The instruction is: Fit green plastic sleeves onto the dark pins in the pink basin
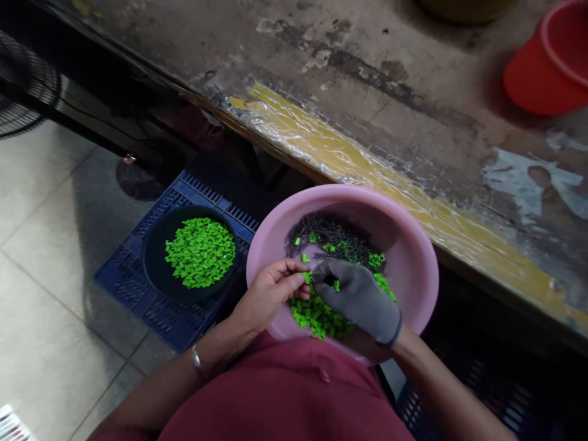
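Observation:
A pink basin [421,269] rests at my lap against the bench edge. In it lie a heap of small green plastic pieces [321,315] and a tangle of thin dark wire-like strands [337,229], with several green pieces scattered over the strands. My left hand [269,294], bare, pinches a small green piece [307,277] between thumb and fingertips above the basin. Close against it, my right hand [361,297] in a grey glove has thumb and fingers pinched together; whatever they hold is too small to make out. One more green piece [337,285] shows by the glove's palm.
To the left, a dark bowl [154,269] full of green pieces [201,252] sits on a blue slatted plastic crate [126,275]. Beyond it stands a fan [27,86]. The worn bench [413,67] carries a red bucket [537,79] at right and yellow taped edging [321,144].

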Demonstrator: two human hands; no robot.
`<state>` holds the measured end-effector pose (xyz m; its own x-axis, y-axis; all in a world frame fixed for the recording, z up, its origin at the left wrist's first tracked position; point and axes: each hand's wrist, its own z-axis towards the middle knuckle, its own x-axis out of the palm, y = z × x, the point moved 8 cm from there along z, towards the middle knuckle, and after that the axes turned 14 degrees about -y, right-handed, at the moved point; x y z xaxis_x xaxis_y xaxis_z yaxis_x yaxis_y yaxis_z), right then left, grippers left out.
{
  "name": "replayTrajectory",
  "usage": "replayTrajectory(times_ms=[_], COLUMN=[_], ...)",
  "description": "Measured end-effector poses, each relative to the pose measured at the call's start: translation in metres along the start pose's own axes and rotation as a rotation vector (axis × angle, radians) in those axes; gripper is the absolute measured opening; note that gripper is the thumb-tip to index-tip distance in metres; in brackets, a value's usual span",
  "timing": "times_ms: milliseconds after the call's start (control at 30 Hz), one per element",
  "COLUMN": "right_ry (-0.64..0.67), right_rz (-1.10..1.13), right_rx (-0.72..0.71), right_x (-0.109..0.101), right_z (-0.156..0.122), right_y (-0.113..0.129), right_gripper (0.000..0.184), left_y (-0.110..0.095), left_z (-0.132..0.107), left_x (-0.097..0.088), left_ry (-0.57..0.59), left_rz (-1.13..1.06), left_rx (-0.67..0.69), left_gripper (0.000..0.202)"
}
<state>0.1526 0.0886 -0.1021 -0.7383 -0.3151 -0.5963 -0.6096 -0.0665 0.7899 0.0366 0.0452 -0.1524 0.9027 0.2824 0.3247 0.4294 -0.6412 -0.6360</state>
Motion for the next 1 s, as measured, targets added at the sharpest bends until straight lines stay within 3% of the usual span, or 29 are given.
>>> replayTrajectory(times_ms=[300, 633, 733, 1000], right_ry=[-0.116, -0.092, -0.141, -0.293], right_rz=[0.138, 0.301, 0.359, 0.371], right_rx=[0.169, 0.259, 0.32, 0.413], right_x=[0.004, 0.004, 0.001, -0.003], right_z=[-0.016, -0.017, -0.017, -0.02], right_y=[-0.009, -0.005, -0.015, -0.031], right_gripper=[0.012, 0.015, 0.011, 0.015], left_y=[0.001, 0.0, -0.001, 0.003], left_z=[-0.005, -0.003, -0.002, 0.0], left_x=[0.003, 0.001, -0.003, -0.002], left_ry=[-0.035, -0.028, -0.037, 0.007], left_rz=[-0.106, -0.066, 0.019, 0.03], left_rx=[-0.045, -0.022, 0.023, -0.019], left_gripper=[0.024, 0.023, 0.021, 0.023])
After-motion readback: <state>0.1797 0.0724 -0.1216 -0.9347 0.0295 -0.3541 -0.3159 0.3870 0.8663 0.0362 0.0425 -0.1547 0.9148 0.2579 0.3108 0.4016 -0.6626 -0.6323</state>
